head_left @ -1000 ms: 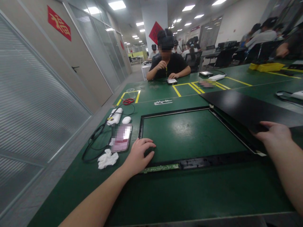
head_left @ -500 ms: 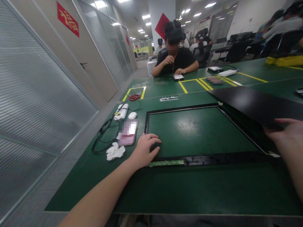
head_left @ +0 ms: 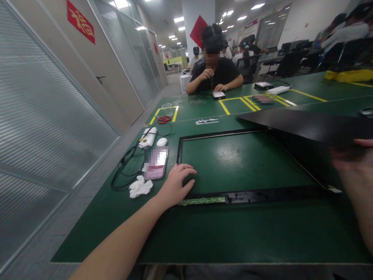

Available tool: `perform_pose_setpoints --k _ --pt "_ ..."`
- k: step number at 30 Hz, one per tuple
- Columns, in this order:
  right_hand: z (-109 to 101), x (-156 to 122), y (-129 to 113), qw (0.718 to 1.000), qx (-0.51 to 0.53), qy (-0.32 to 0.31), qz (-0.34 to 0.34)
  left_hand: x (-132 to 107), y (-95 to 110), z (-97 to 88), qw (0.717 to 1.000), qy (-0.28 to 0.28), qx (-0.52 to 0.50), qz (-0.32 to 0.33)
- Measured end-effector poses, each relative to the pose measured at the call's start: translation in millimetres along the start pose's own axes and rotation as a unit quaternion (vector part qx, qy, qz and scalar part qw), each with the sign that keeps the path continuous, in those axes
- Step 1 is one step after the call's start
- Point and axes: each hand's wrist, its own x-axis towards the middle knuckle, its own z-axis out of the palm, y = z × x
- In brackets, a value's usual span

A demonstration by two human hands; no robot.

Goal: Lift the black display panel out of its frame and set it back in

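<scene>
A thin black rectangular frame (head_left: pixel 221 134) lies flat on the green table (head_left: pixel 221 233), with a green circuit strip (head_left: pixel 204 201) along its near edge. My left hand (head_left: pixel 176 184) rests on the frame's near left corner, fingers curled and pressing down. My right hand (head_left: pixel 354 171) is blurred at the right edge and grips the near edge of a large black panel (head_left: pixel 305 124), which is lifted and tilted above the frame's right side.
Left of the frame lie a phone (head_left: pixel 156 165), a crumpled white tissue (head_left: pixel 140 187), a white mouse (head_left: pixel 162 142), a white device with black cable (head_left: pixel 147 137) and red scissors (head_left: pixel 164 119). A person in black (head_left: pixel 214 76) works across the table. Glass wall at left.
The black panel has risen and swung left over the frame's right side, carried by my right hand, which moved right and up. My left hand stayed on the frame's corner.
</scene>
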Motion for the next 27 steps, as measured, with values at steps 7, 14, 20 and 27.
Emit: perform_pose_setpoints --k 7,14,20,27 --pt "0 5 5 0.999 -0.012 -0.047 0.024 6 -6 0.0 0.951 0.159 -0.248 -0.096" --pt "-3 -6 6 0.954 -0.154 -0.254 0.031 16 9 -21.4 0.698 0.202 -0.645 -0.237" --pt "8 -21 3 0.904 -0.297 -0.297 0.082 12 11 -33.3 0.696 0.145 -0.665 -0.229" --pt "5 -9 12 0.848 -0.367 -0.356 0.136 8 11 -41.9 0.746 0.154 -0.616 -0.201"
